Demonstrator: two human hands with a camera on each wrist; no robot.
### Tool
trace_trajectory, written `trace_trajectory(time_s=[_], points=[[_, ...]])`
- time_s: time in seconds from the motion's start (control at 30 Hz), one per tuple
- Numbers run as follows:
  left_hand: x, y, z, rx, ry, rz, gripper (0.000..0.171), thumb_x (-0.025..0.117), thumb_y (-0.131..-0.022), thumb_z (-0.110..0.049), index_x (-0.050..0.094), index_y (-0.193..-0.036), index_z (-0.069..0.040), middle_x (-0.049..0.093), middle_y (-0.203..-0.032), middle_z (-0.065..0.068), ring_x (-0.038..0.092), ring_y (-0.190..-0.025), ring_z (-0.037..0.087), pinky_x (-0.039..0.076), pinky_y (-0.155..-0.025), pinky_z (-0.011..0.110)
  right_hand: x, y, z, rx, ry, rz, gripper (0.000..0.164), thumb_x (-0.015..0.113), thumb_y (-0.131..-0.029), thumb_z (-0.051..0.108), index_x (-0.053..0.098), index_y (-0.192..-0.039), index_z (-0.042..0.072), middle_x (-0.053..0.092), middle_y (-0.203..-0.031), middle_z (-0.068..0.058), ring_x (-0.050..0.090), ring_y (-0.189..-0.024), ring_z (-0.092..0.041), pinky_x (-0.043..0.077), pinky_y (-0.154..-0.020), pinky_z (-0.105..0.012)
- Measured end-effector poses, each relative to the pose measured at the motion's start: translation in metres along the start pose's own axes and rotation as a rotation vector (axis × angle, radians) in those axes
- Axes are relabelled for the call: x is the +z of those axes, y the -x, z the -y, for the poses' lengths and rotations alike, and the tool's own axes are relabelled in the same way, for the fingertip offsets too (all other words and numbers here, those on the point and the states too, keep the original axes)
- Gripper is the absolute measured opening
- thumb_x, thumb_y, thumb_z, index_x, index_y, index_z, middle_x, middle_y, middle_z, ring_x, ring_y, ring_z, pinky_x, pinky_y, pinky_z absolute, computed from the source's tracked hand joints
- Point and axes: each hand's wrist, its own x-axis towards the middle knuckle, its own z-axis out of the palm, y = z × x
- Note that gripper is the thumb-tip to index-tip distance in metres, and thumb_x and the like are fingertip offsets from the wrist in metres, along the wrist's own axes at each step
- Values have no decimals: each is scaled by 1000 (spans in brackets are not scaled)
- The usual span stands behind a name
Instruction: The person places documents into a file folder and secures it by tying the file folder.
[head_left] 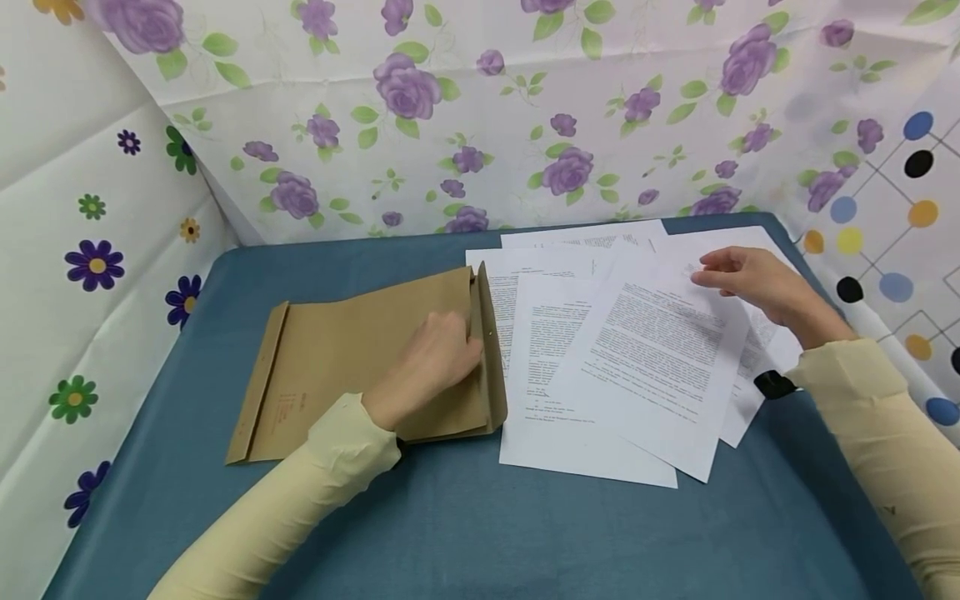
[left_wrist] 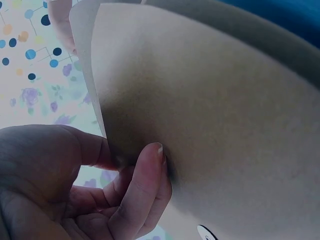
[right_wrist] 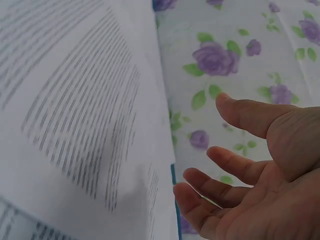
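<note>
A brown paper envelope (head_left: pixel 352 358) lies on the table's left half, its flap (head_left: pixel 491 350) raised at the right end. My left hand (head_left: pixel 438 354) grips the envelope near that end; in the left wrist view, thumb and fingers pinch the edge of the brown paper (left_wrist: pixel 215 110). Several printed sheets (head_left: pixel 652 358) lie fanned out and overlapping to the right of the envelope. Above the far right part of these sheets is my right hand (head_left: pixel 757 279), holding nothing. The right wrist view shows its fingers (right_wrist: pixel 240 165) spread and relaxed beside the printed paper (right_wrist: pixel 85 110).
A blue cloth (head_left: pixel 465 533) covers the table. Floral sheeting (head_left: pixel 465 108) hangs along the back edge, with more patterned sheeting at the left and right sides. Some of the papers reach the table's back edge.
</note>
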Motion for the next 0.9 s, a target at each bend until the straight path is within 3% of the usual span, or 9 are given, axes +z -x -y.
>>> trace_trajectory(time_s=[0.4,0.67,0.9], points=[[6,-1,8,-27,26,34,34,52,-92,-6,40,-61,-12,34,-55,-1,32,-45,12,24,-44,25,9,-12,-19,-37,355,-24,90,77,-92,40,33,-149,-14,30,-150,-43,32,-135,-61,34,-104,-72],[15,-6,10,-37,13,51,34,53,-92,-5,43,-60,-12,39,-54,0,36,-46,14,27,-46,26,20,-14,-21,-31,447,-17,101,82,-87,38,29,-150,-20,30,-149,-45,30,-136,-64,31,-107,-73],[19,-8,15,-57,22,69,35,54,-93,-6,44,-61,-11,40,-55,2,40,-46,15,29,-46,26,26,-17,-21,-31,489,-23,103,86,-84,38,30,-149,-20,33,-146,-46,36,-132,-63,34,-106,-72]])
